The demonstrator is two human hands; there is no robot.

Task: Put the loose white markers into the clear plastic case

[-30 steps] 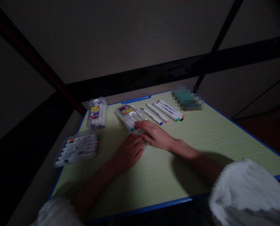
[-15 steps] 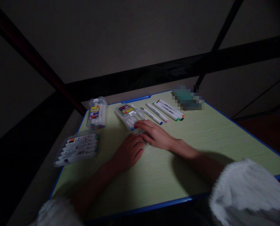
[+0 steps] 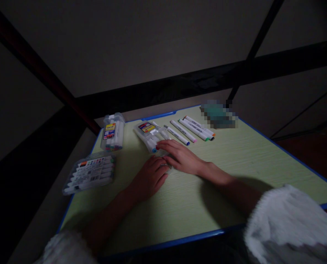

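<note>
Ahead of me lies a clear plastic marker case (image 3: 141,132), holding white markers with blue and red ends showing at its near side. My right hand (image 3: 182,157) reaches over this near end, fingertips at the red marker end (image 3: 157,147) and thumb lower on the clear plastic. Just left of it, my left hand (image 3: 149,178) has bent fingers closed at the case's near clear flap, its fingertips almost meeting my right thumb. The fingers partly hide the flap. Right of the case lie loose white markers, among them a blue-ended one (image 3: 177,135) and a pink-ended one (image 3: 184,131).
A second marker case (image 3: 113,132) is at the back left, and a third case (image 3: 90,173) lies near the left edge. Green-, black- and orange-ended markers (image 3: 194,129) lie further right. A pixelated greenish object (image 3: 218,114) is at the back right of the blue-edged table (image 3: 234,198).
My right fingertips have shifted very slightly left with the red marker end. Otherwise the hands, cases and loose markers look the same.
</note>
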